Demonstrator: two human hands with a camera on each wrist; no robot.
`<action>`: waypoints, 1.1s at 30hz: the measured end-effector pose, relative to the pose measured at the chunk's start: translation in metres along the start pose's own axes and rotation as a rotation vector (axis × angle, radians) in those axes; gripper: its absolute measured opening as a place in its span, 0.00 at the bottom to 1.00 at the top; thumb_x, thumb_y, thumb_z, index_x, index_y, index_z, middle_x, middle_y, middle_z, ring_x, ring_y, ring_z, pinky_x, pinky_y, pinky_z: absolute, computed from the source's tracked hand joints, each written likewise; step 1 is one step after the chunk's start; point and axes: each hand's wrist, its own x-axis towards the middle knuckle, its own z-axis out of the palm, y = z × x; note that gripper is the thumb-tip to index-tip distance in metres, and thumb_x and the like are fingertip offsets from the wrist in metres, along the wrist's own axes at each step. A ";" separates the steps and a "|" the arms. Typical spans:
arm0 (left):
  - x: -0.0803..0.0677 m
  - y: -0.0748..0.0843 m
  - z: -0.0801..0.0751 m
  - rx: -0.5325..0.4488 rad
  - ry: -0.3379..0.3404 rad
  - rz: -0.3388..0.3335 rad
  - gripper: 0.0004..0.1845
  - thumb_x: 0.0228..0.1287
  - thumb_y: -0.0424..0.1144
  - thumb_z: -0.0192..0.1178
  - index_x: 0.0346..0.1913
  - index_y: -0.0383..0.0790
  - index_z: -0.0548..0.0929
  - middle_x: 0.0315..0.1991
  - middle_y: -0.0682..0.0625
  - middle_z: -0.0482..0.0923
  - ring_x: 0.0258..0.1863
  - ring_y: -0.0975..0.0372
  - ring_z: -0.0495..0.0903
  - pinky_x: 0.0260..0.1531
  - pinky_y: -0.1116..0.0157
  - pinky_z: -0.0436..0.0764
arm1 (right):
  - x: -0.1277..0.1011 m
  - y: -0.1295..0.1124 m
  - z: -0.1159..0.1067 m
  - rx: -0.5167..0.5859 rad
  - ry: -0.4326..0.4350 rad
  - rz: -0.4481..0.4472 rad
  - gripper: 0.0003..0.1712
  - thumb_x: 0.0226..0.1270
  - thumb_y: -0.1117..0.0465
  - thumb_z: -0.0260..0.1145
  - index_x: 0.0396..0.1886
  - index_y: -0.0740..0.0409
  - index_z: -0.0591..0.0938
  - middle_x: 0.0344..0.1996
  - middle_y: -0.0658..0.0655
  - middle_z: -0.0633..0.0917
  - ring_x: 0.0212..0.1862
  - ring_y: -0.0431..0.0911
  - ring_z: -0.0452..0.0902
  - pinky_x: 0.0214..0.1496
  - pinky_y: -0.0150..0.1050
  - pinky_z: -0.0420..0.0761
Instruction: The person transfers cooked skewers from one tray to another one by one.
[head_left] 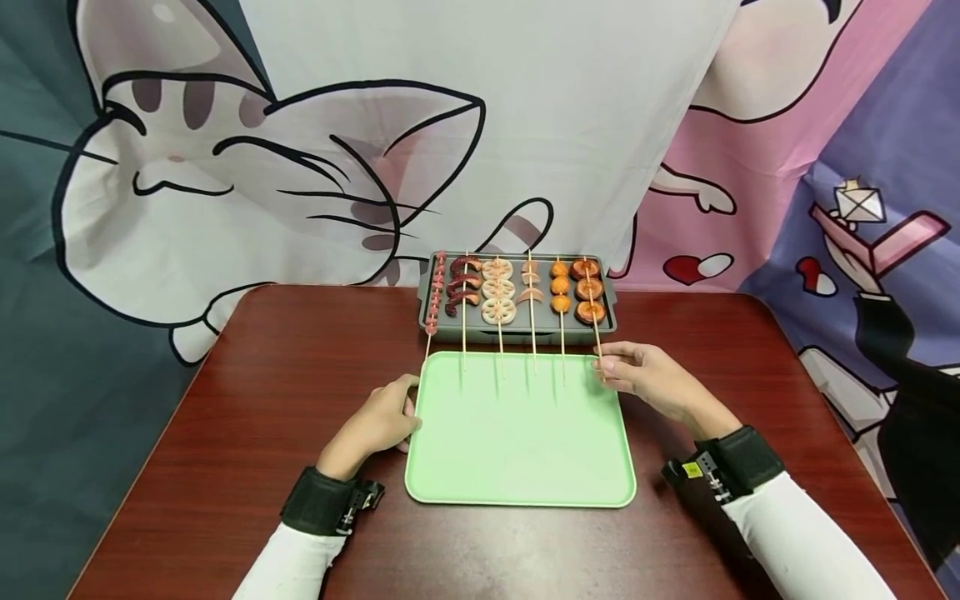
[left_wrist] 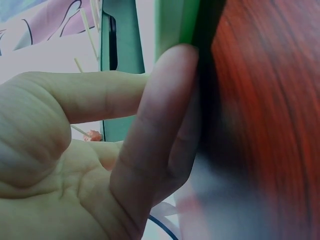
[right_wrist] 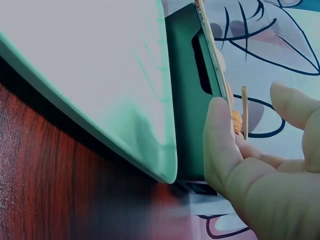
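In front of me lies a light green tray point(head_left: 520, 433), its left edge pinched by my left hand point(head_left: 378, 417). The left wrist view shows those fingers against the green rim point(left_wrist: 175, 22). Behind it a dark grill pan point(head_left: 517, 335) bears several food skewers side by side. My right hand point(head_left: 648, 375) is at the lower stick end of the rightmost skewer point(head_left: 590, 290), which carries round brown slices. In the right wrist view its thumb and fingers stand apart, with a stick point(right_wrist: 244, 112) in the gap between them.
Other skewers hold orange balls point(head_left: 559, 283), pink curved pieces point(head_left: 530, 271), lotus root slices point(head_left: 498, 289), dark red curled pieces point(head_left: 463, 283) and small pink chunks point(head_left: 434, 292). Their sticks overhang the tray's far edge. A cartoon-printed cloth point(head_left: 585, 108) hangs behind the brown table point(head_left: 300, 358).
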 end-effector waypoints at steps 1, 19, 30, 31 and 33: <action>0.000 0.000 0.000 -0.001 0.000 -0.001 0.34 0.67 0.23 0.60 0.75 0.31 0.64 0.31 0.42 0.75 0.20 0.55 0.80 0.20 0.62 0.86 | 0.001 -0.001 0.000 0.020 -0.005 0.004 0.37 0.81 0.58 0.60 0.76 0.77 0.59 0.65 0.77 0.73 0.61 0.48 0.82 0.61 0.33 0.84; 0.000 0.000 0.000 -0.015 0.013 0.001 0.33 0.67 0.23 0.61 0.74 0.30 0.65 0.31 0.42 0.74 0.20 0.55 0.80 0.20 0.62 0.86 | 0.014 -0.003 0.003 0.136 -0.026 0.026 0.29 0.80 0.66 0.58 0.72 0.79 0.64 0.44 0.58 0.85 0.43 0.40 0.83 0.49 0.31 0.87; -0.001 -0.001 0.003 -0.008 0.016 -0.015 0.33 0.66 0.23 0.62 0.74 0.31 0.66 0.32 0.42 0.74 0.20 0.55 0.79 0.20 0.62 0.86 | 0.016 -0.005 0.001 0.103 -0.007 0.028 0.28 0.78 0.66 0.62 0.68 0.81 0.67 0.38 0.54 0.86 0.39 0.39 0.82 0.45 0.32 0.87; 0.000 -0.001 0.003 -0.010 0.017 -0.015 0.33 0.66 0.23 0.61 0.74 0.31 0.66 0.32 0.42 0.74 0.20 0.55 0.79 0.20 0.62 0.86 | 0.016 -0.005 0.000 0.102 -0.005 0.028 0.28 0.78 0.66 0.62 0.67 0.81 0.67 0.38 0.54 0.86 0.39 0.39 0.82 0.45 0.32 0.87; 0.001 -0.001 0.003 -0.007 0.017 -0.013 0.33 0.66 0.23 0.61 0.74 0.31 0.66 0.32 0.42 0.74 0.21 0.56 0.79 0.20 0.62 0.86 | 0.015 -0.004 0.000 0.106 -0.002 0.029 0.28 0.78 0.65 0.62 0.67 0.81 0.68 0.37 0.54 0.86 0.38 0.39 0.82 0.45 0.32 0.87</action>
